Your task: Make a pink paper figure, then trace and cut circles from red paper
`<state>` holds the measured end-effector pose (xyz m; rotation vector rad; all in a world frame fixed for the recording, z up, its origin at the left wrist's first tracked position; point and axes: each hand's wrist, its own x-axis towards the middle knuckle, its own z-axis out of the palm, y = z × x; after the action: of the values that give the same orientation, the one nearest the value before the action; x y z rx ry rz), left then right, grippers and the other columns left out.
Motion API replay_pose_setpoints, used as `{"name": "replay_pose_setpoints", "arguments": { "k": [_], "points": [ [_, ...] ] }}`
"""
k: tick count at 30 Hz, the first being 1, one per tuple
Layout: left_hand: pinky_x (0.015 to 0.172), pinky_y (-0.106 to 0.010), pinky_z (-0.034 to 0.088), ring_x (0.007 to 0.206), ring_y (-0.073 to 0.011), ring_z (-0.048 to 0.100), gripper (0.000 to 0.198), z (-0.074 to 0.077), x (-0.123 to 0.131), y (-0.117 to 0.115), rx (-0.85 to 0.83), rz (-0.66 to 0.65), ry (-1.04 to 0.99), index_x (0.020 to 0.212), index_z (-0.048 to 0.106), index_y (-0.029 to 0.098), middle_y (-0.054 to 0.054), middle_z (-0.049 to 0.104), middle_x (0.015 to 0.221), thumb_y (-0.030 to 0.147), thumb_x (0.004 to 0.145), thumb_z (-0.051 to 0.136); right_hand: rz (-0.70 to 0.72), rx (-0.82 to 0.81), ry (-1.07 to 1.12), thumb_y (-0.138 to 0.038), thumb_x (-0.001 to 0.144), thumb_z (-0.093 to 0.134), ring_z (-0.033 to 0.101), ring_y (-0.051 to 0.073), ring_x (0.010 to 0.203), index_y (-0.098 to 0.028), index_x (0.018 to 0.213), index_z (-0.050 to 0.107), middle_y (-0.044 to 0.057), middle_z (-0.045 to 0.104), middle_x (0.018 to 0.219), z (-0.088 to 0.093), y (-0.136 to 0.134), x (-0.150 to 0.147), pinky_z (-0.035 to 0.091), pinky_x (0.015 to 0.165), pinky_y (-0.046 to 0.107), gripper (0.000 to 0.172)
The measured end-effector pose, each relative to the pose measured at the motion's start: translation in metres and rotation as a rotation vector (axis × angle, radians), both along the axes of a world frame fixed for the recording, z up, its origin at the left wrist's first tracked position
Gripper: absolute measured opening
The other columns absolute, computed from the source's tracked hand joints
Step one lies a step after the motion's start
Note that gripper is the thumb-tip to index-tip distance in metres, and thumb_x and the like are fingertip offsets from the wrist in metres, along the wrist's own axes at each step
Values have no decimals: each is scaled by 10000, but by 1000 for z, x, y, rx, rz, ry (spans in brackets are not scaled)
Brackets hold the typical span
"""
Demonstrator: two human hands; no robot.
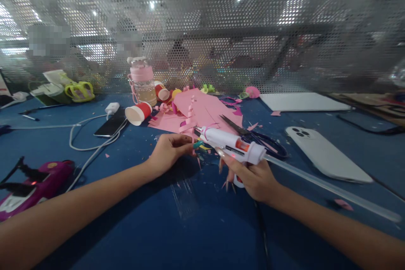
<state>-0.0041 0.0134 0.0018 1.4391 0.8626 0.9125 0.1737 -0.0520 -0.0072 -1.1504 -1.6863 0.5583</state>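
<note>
In my right hand (253, 174) is a white hot glue gun (226, 142), my fingers wrapped round its handle. A long clear glue stick (329, 187) sticks out of its back end. My left hand (172, 152) is closed in a pinch on a curled pink paper strip (190, 121), which rises from the fingertips. Something small and teal (198, 144) shows at the thumb tip; I cannot make out what it is. The gun's nozzle is close to the strip, and I cannot tell whether they touch. Scissors (253, 136) with dark blue handles lie behind the gun.
Pink paper sheets (205, 109) and scraps lie ahead, beside red paper cups (139, 113) and a pink-lidded bottle (141, 78). A black phone (110, 124) with a white cable is left, a purple device (41, 185) nearer. Right are a white phone (327, 154) and a white slab (303, 102).
</note>
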Motion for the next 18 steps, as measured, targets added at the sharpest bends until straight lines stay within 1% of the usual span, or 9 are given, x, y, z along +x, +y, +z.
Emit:
{"name": "replay_pose_setpoints", "arguments": {
  "k": [3, 7, 10, 14, 18],
  "points": [
    [596, -223, 485, 519, -82, 570, 54, 1, 0, 0, 0, -1, -1, 657, 651, 138, 6, 625, 569, 162, 609, 648, -12, -2, -12, -397, 771, 458, 483, 101, 341, -191, 430, 501, 14, 533, 405, -3, 0, 1, 443, 373, 223, 401],
    [585, -221, 481, 510, -80, 564, 42, 2, 1, -1, -10, 11, 3, 643, 643, 136, 10, 617, 559, 158, 607, 645, -1, -15, -13, -375, 779, 454, 539, 127, 409, -191, 423, 502, 33, 564, 446, -6, 0, 3, 466, 423, 245, 403],
    [587, -221, 479, 513, -79, 564, 57, 1, 1, 0, -2, -6, 11, 656, 645, 136, 8, 619, 566, 172, 612, 647, 0, -15, 13, -374, 780, 466, 524, 116, 392, -189, 454, 522, 21, 559, 443, -4, 0, 1, 465, 416, 238, 379],
    [593, -215, 479, 519, -76, 564, 61, -1, 0, 0, 6, -27, 2, 651, 642, 132, 4, 620, 566, 181, 616, 648, 24, 2, 37, -391, 784, 462, 512, 106, 378, -187, 419, 500, 28, 552, 452, 1, -1, -2, 460, 395, 224, 420],
    [585, -211, 481, 512, -73, 562, 78, 0, 0, 0, -12, -25, -6, 662, 645, 127, 10, 619, 564, 179, 605, 657, 4, 7, 29, -407, 781, 459, 526, 110, 384, -181, 407, 497, 39, 559, 460, 0, -1, -2, 468, 404, 224, 439]
  ]
}}
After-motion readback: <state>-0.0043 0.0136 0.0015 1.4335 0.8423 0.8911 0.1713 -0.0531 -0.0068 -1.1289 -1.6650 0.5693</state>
